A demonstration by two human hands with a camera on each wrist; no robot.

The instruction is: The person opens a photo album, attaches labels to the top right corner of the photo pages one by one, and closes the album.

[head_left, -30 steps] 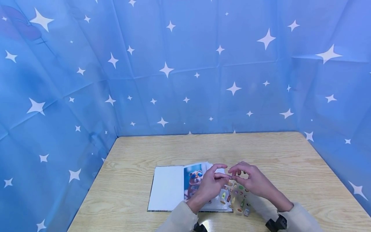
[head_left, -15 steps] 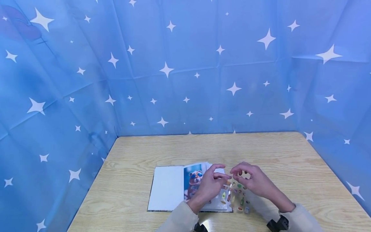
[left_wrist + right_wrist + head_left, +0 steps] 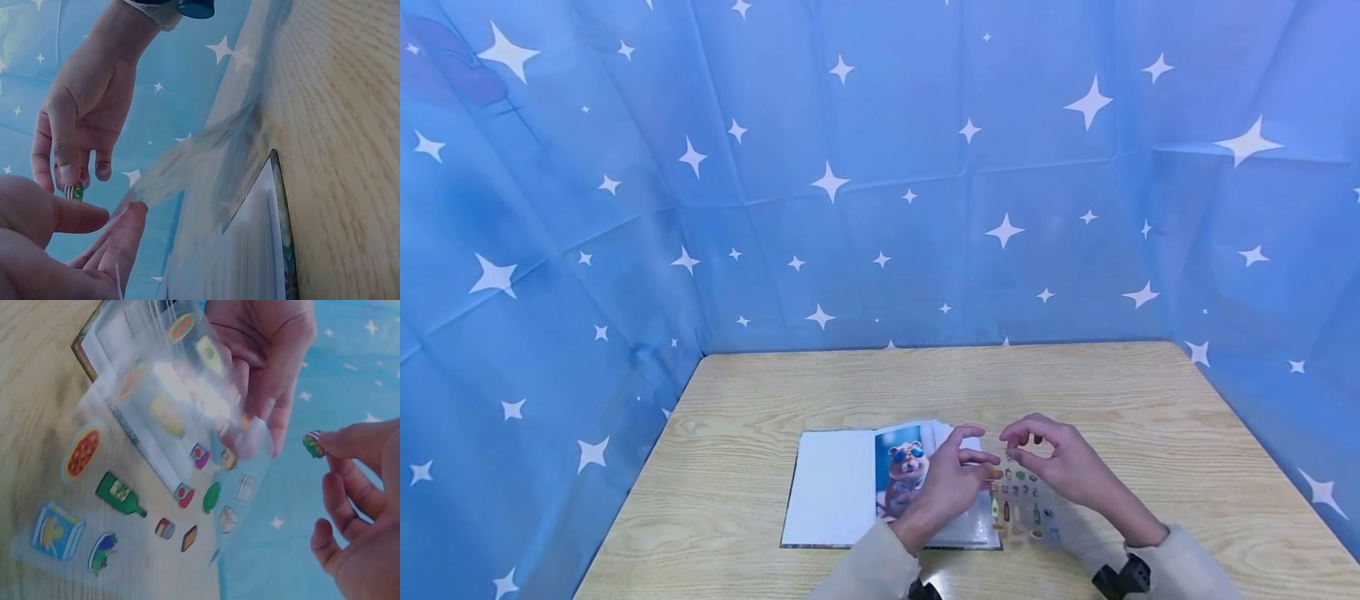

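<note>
In the right wrist view my right hand point(image 3: 369, 487) pinches a small sticker point(image 3: 314, 444), green and red with a striped top, between thumb and index finger. It is clear of the sticker sheet point(image 3: 150, 540). My left hand point(image 3: 950, 483) holds that transparent sheet by its upper edge between thumb and fingers, above the right side of the album. The sheet hangs tilted and carries several food stickers, among them a green bottle point(image 3: 119, 495), a pizza point(image 3: 82, 454) and a blue box point(image 3: 57, 530). In the head view the right hand point(image 3: 1060, 458) is to the right of the left hand.
An open album point(image 3: 831, 487) with a white left page lies on the wooden table point(image 3: 760, 392). On its right side a picture of a bear in sunglasses point(image 3: 906, 467) is partly covered by my left hand. A blue star-patterned curtain point(image 3: 917, 275) stands behind the table.
My right hand has drawn slightly to the right, widening the gap between the hands. The sheet's hanging part has swung a little to the right. My left hand has hardly moved.
</note>
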